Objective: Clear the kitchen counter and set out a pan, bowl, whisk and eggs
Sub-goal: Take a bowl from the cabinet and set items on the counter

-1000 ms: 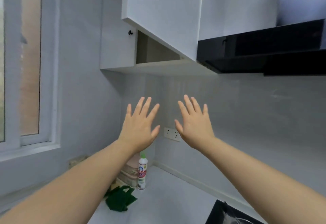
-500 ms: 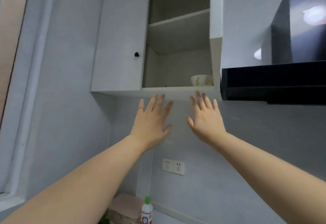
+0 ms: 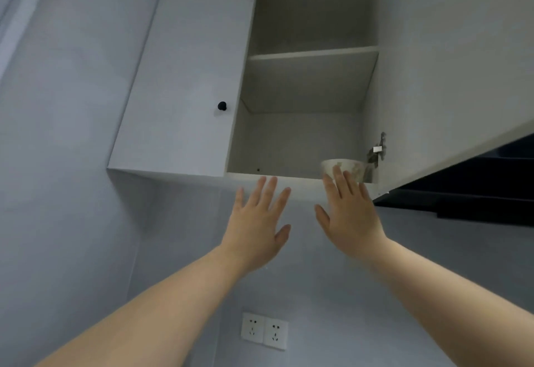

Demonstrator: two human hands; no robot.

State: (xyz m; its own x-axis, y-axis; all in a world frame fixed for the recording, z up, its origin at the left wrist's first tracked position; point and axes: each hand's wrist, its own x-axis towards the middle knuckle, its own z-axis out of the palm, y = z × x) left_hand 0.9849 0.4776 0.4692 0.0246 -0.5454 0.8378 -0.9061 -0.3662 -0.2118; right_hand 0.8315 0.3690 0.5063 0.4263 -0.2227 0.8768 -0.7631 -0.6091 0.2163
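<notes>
Right hand [image 3: 351, 216] spread flat, fingertips [image 3: 337, 170] perhaps touching bowl [image 3: 358, 168], left hand [image 3: 257, 222] spread, holding nothing

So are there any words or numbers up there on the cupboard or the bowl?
No text can be read here.
White wall cupboard, one door open, with black round knob: no writing.
Pale patterned bowl on its bottom shelf: blurred marks only, no words.
White double wall socket: no lettering visible.

Wall cabinet [image 3: 289, 135] stands open, one shelf [image 3: 313, 53] inside. Black knob [image 3: 222, 105] on its closed door [image 3: 185, 72]. Double socket [image 3: 264, 330] well below it.
</notes>
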